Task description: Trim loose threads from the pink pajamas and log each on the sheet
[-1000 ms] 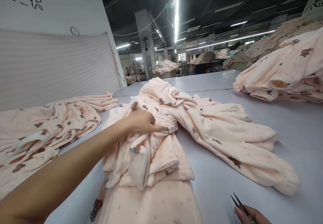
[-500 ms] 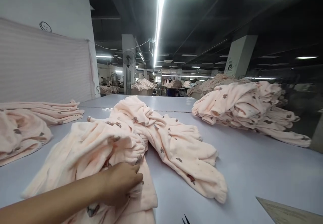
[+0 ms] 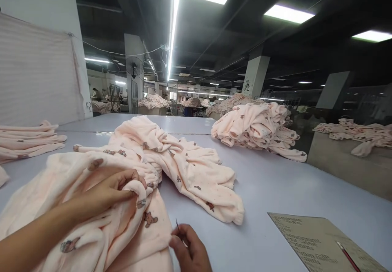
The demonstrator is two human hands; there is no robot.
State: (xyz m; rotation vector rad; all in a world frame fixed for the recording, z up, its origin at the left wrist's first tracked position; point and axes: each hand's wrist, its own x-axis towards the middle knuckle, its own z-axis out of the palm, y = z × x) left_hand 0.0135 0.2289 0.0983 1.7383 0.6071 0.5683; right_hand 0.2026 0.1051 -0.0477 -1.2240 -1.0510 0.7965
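Note:
A pink fleece garment with small brown bear prints [image 3: 128,206] lies bunched on the white table [image 3: 275,182] right before me. My left hand [image 3: 113,190] rests on top of it, fingers curled and pinching a fold. My right hand [image 3: 190,249] sits low at the garment's right edge, closed round small thread snips [image 3: 177,225] whose dark tip pokes up, thumb against the fabric edge. A second garment of the same fleece [image 3: 186,170] sprawls just beyond, touching the first.
A pile of pink garments [image 3: 257,131] sits at the far right of the table, another stack [image 3: 27,139] at the far left. A brown paper sheet [image 3: 315,237] with a red pen [image 3: 347,255] lies near right. A side bench with more garments [image 3: 358,135] stands to the right.
My view has swung right and upward. My left hand drew the garment toward me and now pinches a fold. My right hand with the snips came up to the garment's edge.

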